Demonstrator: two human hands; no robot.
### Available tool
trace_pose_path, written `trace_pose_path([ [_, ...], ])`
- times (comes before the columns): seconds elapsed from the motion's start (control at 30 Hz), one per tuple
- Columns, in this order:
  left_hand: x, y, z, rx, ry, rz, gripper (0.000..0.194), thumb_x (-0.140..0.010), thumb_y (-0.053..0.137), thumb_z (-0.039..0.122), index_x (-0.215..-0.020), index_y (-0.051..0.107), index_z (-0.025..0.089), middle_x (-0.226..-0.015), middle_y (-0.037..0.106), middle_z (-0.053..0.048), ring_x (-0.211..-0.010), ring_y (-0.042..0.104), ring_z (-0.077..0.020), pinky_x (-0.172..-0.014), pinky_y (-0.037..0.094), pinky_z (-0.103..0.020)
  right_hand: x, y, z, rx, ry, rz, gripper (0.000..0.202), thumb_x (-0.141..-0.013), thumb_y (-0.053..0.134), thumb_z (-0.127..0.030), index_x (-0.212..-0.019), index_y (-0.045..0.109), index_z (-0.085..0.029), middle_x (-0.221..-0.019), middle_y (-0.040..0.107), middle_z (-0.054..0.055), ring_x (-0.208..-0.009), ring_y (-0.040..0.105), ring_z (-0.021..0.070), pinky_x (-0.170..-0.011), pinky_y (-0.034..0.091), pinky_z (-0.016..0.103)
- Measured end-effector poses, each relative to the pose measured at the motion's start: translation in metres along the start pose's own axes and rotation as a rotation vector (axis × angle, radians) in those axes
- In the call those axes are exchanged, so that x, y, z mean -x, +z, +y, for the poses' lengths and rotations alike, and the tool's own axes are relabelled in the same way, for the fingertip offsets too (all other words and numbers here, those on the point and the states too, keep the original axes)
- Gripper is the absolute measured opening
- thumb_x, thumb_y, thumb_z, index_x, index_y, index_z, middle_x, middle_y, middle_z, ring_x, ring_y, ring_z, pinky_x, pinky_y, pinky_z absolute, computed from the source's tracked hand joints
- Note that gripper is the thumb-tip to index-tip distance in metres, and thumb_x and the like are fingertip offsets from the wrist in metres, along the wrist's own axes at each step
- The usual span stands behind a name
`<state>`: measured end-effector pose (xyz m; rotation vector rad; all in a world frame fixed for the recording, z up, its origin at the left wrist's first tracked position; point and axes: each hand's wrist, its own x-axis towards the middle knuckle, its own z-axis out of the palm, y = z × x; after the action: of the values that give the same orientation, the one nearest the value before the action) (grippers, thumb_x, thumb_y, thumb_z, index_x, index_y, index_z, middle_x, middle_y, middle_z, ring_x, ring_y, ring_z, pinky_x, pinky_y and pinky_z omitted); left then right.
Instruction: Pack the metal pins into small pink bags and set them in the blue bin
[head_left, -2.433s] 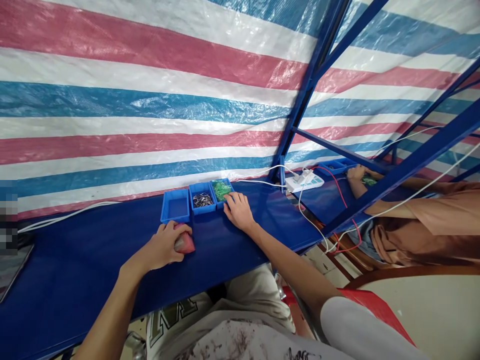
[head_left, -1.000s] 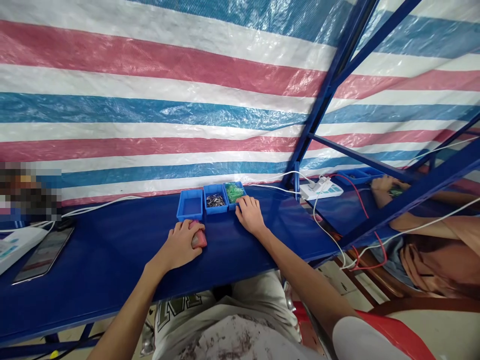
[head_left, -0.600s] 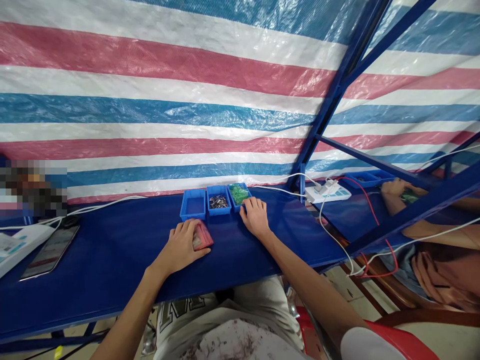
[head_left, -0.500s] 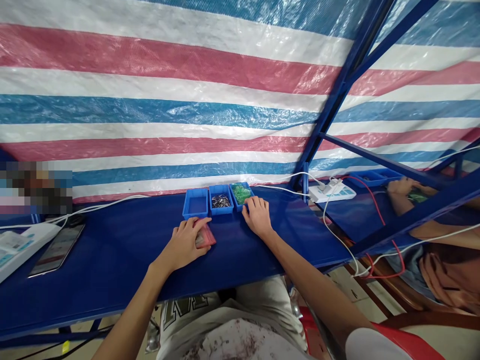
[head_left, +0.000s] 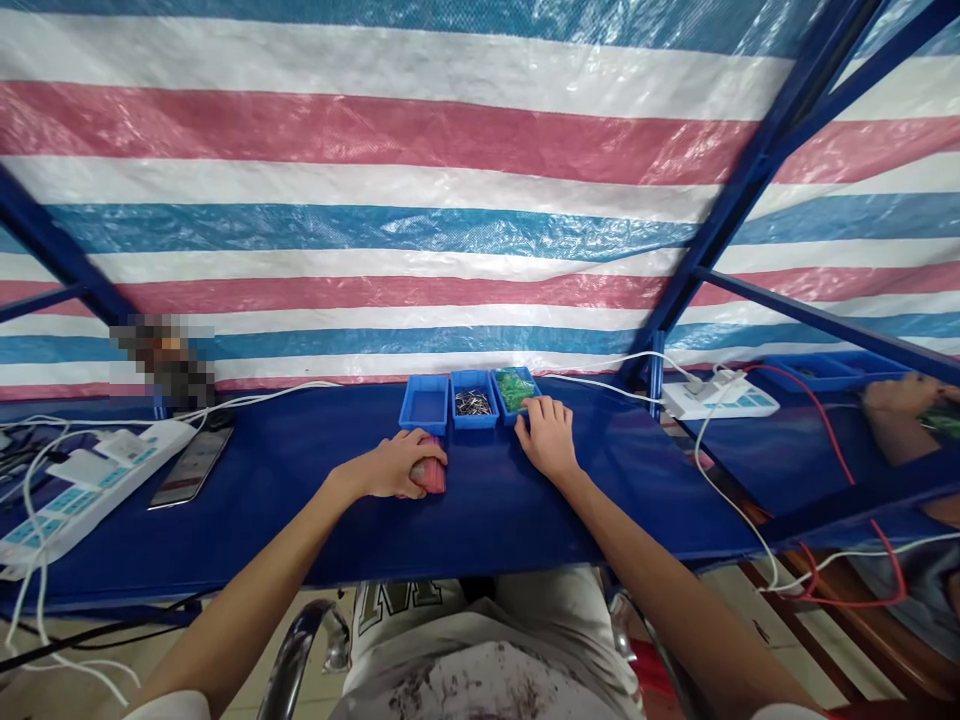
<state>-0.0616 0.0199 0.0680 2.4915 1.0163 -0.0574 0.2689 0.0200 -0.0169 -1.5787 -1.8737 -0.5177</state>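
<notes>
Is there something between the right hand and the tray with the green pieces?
No. The right hand lies flat on the blue table, fingertips right at the green-parts tray, with nothing visible between them.

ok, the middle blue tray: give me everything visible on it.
The middle tray is a small, open-topped rectangular bin, blue and plastic-looking, with thin raised walls. It holds a loose pile of small dark metallic parts, too small to identify. It sits flat on the blue bench near the striped tarp, side by side with the left tray and the right tray of green pieces; whether their walls touch can't be told. Neither hand touches it.
</notes>
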Motion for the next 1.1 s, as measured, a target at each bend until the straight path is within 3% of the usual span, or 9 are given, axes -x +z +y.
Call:
trace_pose_path([
  [0.23,0.012,0.009,0.003,-0.086,-0.043,0.067,0.078,-0.085,0.073,0.037,-0.156,0.042,0.044,-0.157,0.043,-0.012,-0.143,0.039,-0.0416,-0.106,0.042,-0.06,0.001,0.0,-0.002,0.01,-0.022,0.013,0.027,-0.103,0.05,-0.026,-0.123,0.065,-0.016,-0.123,0.064,0.019,-0.113,0.053,0.037,-0.096,0.04,0.05],
  [0.37,0.02,0.011,0.008,-0.164,-0.06,0.134,0.088,-0.088,0.075,0.041,-0.163,0.029,0.046,-0.164,0.037,-0.013,-0.149,0.033,-0.0426,-0.107,0.041,-0.061,0.001,-0.003,-0.004,-0.001,-0.064,0.017,0.031,-0.102,0.052,-0.025,-0.129,0.066,-0.017,-0.129,0.064,0.02,-0.12,0.053,0.0382,-0.098,0.041,0.052],
  [0.5,0.028,0.015,0.019,-0.27,-0.058,0.244,0.079,-0.093,0.073,0.047,-0.162,0.035,0.042,-0.166,0.038,-0.014,-0.151,0.033,-0.0424,-0.114,0.034,-0.062,0.0,-0.009,-0.006,-0.05,-0.19,-0.031,0.038,-0.103,0.053,-0.026,-0.139,0.064,-0.021,-0.141,0.063,0.017,-0.135,0.049,0.0372,-0.107,0.038,0.053],
  [0.63,0.027,0.033,0.038,-0.318,0.036,0.436,0.059,-0.105,0.058,0.049,-0.159,0.042,0.032,-0.163,0.044,-0.013,-0.151,0.038,-0.0356,-0.124,0.025,-0.057,-0.001,-0.012,-0.007,-0.106,-0.319,-0.109,0.048,-0.105,0.054,-0.03,-0.152,0.056,-0.024,-0.152,0.059,0.012,-0.148,0.041,0.0349,-0.117,0.032,0.054],
  [0.8,0.013,0.064,0.052,-0.396,0.2,0.533,0.041,-0.111,0.047,0.039,-0.149,0.053,0.024,-0.151,0.058,-0.012,-0.139,0.053,-0.0295,-0.119,0.038,-0.048,-0.001,-0.012,-0.008,-0.13,-0.356,-0.145,0.045,-0.107,0.052,-0.031,-0.152,0.056,-0.024,-0.152,0.06,0.01,-0.151,0.039,0.034,-0.12,0.028,0.054],
  [0.97,-0.002,0.072,0.037,-0.563,0.233,0.54,0.023,-0.11,0.049,0.026,-0.114,0.07,0.018,-0.109,0.073,-0.011,-0.11,0.067,-0.0286,-0.11,0.043,-0.052,-0.001,-0.011,-0.008,-0.138,-0.33,-0.145,0.04,-0.107,0.053,-0.032,-0.145,0.061,-0.022,-0.145,0.063,0.013,-0.145,0.046,0.0343,-0.118,0.032,0.053],
  [1.1,-0.004,0.065,0.016,-0.601,0.311,0.515,0.026,-0.11,0.05,0.032,-0.108,0.071,0.017,-0.11,0.073,-0.012,-0.107,0.067,-0.0284,-0.104,0.048,-0.048,-0.002,-0.009,-0.007,-0.125,-0.297,-0.136,0.037,-0.107,0.052,-0.027,-0.142,0.064,-0.023,-0.139,0.064,0.014,-0.135,0.052,0.0339,-0.112,0.037,0.051],
])
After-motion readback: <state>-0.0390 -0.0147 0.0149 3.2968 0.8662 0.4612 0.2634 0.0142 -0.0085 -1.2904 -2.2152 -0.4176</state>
